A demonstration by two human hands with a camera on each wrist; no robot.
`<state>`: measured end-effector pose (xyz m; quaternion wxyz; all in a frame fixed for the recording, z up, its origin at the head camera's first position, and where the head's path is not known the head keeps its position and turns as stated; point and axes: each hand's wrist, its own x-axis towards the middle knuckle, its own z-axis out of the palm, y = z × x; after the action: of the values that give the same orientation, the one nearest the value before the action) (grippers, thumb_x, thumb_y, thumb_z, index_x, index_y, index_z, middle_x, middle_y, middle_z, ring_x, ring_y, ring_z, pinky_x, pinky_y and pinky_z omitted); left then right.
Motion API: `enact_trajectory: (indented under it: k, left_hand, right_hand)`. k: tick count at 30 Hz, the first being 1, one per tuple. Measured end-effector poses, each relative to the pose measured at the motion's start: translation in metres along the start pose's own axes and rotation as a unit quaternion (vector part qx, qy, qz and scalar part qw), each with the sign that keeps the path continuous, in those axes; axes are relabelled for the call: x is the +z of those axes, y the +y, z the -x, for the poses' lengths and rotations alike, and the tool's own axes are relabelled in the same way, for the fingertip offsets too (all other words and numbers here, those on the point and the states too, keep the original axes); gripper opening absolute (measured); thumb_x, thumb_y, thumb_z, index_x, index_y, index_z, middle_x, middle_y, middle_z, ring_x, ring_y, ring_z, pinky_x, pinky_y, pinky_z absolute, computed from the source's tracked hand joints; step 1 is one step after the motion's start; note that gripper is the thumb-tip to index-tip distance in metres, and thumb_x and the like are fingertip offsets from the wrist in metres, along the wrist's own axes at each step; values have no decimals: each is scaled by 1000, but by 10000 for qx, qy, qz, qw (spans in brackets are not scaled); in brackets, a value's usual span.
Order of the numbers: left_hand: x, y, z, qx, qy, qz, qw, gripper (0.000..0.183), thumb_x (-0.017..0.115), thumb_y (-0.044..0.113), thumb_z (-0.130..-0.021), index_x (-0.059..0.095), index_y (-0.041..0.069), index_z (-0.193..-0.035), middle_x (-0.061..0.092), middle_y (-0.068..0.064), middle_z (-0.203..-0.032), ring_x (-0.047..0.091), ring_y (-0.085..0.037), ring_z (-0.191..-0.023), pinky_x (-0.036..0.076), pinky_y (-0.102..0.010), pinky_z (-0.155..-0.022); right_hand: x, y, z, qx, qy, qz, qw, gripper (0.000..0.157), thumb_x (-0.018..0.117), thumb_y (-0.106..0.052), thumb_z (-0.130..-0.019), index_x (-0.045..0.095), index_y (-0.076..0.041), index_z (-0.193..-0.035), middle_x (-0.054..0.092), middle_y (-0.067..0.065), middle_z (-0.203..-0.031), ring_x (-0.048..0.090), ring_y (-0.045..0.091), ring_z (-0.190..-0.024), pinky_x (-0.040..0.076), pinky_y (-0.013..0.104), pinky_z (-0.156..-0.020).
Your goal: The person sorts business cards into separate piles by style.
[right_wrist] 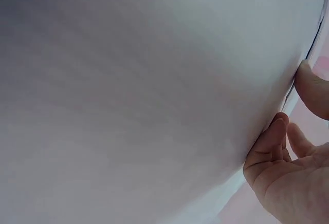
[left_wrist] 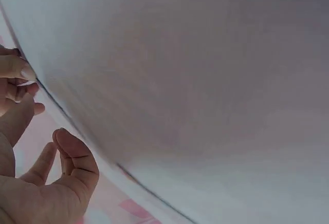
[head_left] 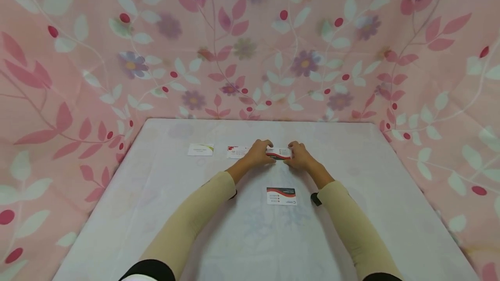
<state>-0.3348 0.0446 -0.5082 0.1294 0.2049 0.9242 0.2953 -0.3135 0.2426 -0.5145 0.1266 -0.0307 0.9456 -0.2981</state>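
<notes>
In the head view, a white business card with a red and black wave (head_left: 279, 154) lies flat between the two hands. My right hand (head_left: 302, 158) holds its right end, thumb at the near edge and bent fingers at the far edge. My left hand (head_left: 258, 153) is around its left end with thumb and fingers apart; in the left wrist view these left fingers (left_wrist: 77, 157) stand slightly off the cloth. Close to the left hand lies a white card with a red corner (head_left: 236, 152), partly covered by it. Right fingertips (right_wrist: 275, 131) rest at the cloth in the right wrist view.
A white card with a green corner (head_left: 201, 150) lies farther left in the same row. Nearer the body, between the forearms, is another red and black card (head_left: 281, 196). White cloth covers the table (head_left: 242, 237); a pink floral curtain (head_left: 250, 47) hangs behind it.
</notes>
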Motion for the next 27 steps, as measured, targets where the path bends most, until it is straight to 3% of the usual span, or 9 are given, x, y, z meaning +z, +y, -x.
enact_trajectory:
  k: [6, 12, 18, 20, 27]
  left_hand:
    - [-8, 10, 22, 541, -303, -387, 9973, 59, 81, 30, -82, 58, 9, -132, 58, -12, -124, 53, -23, -108, 47, -38, -96]
    - [-10, 6, 45, 615, -710, -568, 9940, 55, 83, 28, -80, 62, 9, -127, 66, -7, -119, 60, -19, -105, 51, -32, -88]
    - [-1, 2, 64, 817, -1105, -897, 9864, 53, 81, 30, -81, 60, 13, -126, 61, -6, -111, 56, -18, -100, 48, -31, -86]
    - [3, 2, 70, 910, -1160, -1035, 9836, 56, 81, 33, -81, 57, 15, -128, 58, -5, -114, 55, -16, -100, 47, -29, -86]
    - [9, 6, 82, 1083, -1060, -854, 9848, 69, 82, 38, -80, 49, 17, -137, 49, -8, -122, 55, -18, -99, 48, -31, -90]
  right_hand:
    - [-13, 9, 18, -224, -84, -481, 9986, 73, 76, -21, -87, 31, -2, -141, 48, 19, -123, 52, 28, -103, 44, 42, -90]
    - [-14, 10, 38, -655, -44, -397, 9971, 70, 77, -20, -86, 37, -4, -142, 54, 20, -124, 57, 28, -99, 48, 41, -87]
    - [-4, 11, 60, -720, -222, -255, 9968, 65, 79, -19, -84, 46, -7, -139, 55, 17, -122, 56, 24, -95, 48, 36, -84]
    - [-1, 10, 66, -814, -252, -204, 9962, 65, 80, -19, -83, 48, -7, -138, 55, 17, -122, 56, 23, -94, 49, 34, -83]
    - [7, 2, 84, -1367, -278, 12, 9902, 70, 85, -20, -78, 51, -4, -136, 57, 18, -121, 54, 21, -90, 46, 33, -80]
